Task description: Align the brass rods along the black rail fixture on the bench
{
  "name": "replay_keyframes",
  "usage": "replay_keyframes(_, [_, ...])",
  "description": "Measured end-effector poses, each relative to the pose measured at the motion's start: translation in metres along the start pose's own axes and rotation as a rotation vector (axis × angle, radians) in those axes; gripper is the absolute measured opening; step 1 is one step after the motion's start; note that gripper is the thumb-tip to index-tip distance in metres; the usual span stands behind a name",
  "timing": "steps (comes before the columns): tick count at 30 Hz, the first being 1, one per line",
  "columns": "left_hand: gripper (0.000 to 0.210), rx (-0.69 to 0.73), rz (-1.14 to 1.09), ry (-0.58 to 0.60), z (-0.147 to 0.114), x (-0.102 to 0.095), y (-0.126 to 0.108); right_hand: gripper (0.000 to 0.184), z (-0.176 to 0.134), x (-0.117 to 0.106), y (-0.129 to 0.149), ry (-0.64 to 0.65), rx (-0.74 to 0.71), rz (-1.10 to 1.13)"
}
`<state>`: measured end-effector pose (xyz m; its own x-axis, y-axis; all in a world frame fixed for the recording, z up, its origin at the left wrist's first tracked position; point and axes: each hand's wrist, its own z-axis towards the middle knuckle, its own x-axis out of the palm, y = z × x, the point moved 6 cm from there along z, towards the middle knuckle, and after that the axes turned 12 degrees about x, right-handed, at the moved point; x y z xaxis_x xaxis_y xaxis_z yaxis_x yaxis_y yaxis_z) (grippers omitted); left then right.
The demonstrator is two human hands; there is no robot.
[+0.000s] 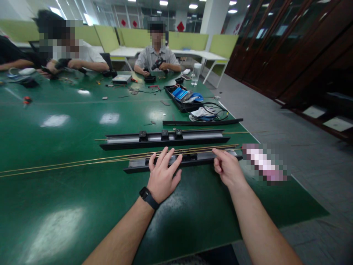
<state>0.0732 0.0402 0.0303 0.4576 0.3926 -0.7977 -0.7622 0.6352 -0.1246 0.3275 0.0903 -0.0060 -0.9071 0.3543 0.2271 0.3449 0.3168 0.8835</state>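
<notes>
Lying lengthwise over the front black rail [201,162], past its left end: brass rods [121,158]; 1 left hand [162,180], spread, mid-rail; 1 right hand [227,165], grip unclear, nearer the rail's right end.

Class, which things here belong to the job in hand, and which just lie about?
Probably the job: gold rods beside left hand and right hand; nearer black rail; perhaps farther rail.

Apparently lying about: clear cup; white box; pale cloth.

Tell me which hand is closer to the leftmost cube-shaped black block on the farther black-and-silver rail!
Left. The left hand is just this side of that block, slightly to its right, not touching it; the right hand is much farther off to the right.
</notes>
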Motion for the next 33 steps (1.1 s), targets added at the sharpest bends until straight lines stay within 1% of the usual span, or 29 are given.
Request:
replay_keyframes(7, [0.046,0.001,-0.001,-0.001,0.0003,-0.0013,0.0001,0.032,0.0012,0.0005,0.0000,0.014,0.011,0.008])
replay_keyframes(14, [0.047,0.004,-0.002,0.002,0.0002,-0.0012,0.0003,0.039,-0.0002,0.0008,-0.0001,-0.002,0.014,0.038])
replay_keyframes(25, [0.047,0.000,0.000,0.014,0.0008,-0.0016,0.0004,0.044,0.0036,-0.0004,-0.0022,-0.020,0.007,-0.020])
replay_keyframes(33, [0.047,-0.003,0.000,0.013,0.0005,-0.0012,0.0001,0.039,0.0013,-0.0002,0.0004,-0.022,0.002,-0.025])
